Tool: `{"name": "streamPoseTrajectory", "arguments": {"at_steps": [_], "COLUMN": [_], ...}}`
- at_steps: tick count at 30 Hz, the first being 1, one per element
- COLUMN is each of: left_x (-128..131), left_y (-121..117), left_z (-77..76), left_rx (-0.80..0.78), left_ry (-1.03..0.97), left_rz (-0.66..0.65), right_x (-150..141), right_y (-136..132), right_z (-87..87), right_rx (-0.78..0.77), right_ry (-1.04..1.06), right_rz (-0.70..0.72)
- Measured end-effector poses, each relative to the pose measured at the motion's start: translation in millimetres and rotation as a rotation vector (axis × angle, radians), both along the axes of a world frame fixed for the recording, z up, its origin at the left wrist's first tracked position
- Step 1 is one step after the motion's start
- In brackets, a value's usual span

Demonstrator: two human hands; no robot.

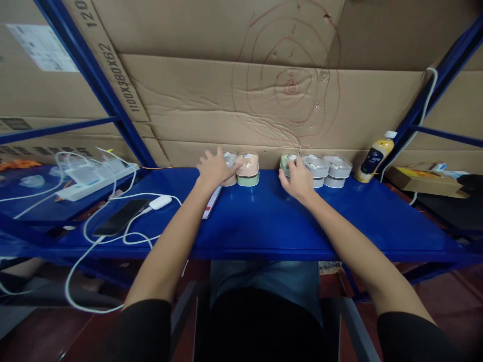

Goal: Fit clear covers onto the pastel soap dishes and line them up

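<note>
On the far side of the blue shelf stands a row of small stacked lidded containers. My left hand point(215, 170) has its fingers spread over a grey-lidded container point(230, 160), its thumb at a peach container point(248, 160) that sits on a light green one point(249, 179). My right hand point(299, 182) is curled round a light green container point(285, 162), partly hiding it. Just right of that hand are a stack with a grey lid point(316, 164) and another grey stack point(337, 167).
A phone point(212, 202) lies below my left forearm. Left are a dark phone point(123, 217), a white charger point(160, 202), tangled white cables and a power strip point(90, 180). A yellow drink bottle point(375, 157) stands right. Cardboard point(196, 95) backs the shelf between blue posts.
</note>
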State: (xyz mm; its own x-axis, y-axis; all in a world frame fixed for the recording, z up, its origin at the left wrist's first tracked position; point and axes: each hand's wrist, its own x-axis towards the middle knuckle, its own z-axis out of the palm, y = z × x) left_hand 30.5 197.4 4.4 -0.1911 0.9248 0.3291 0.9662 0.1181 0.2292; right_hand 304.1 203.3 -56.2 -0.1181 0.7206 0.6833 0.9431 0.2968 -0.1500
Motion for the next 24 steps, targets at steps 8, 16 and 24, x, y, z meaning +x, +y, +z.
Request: {"name": "streamPoseTrajectory", "arguments": {"at_steps": [8,16,24], "left_x": [-11.1,-0.1,32.3], "left_y": [59.2,62.4,50.1], "left_z": [-16.6,-28.2,-32.6], "left_rx": [-0.089,-0.04,0.008], "left_ry": [-0.269,-0.288,-0.359], "left_rz": [0.008,-0.063,-0.079], "right_x": [8.2,-6.4,-10.4], "right_y": [-20.3,-18.3,-5.0], "right_z": [-13.0,-20.0,-24.2], "right_rx": [-0.032,-0.128,-0.068], "right_ry": [-0.026,-0.037,-0.103], "right_rz": [0.36,0.331,0.265]}}
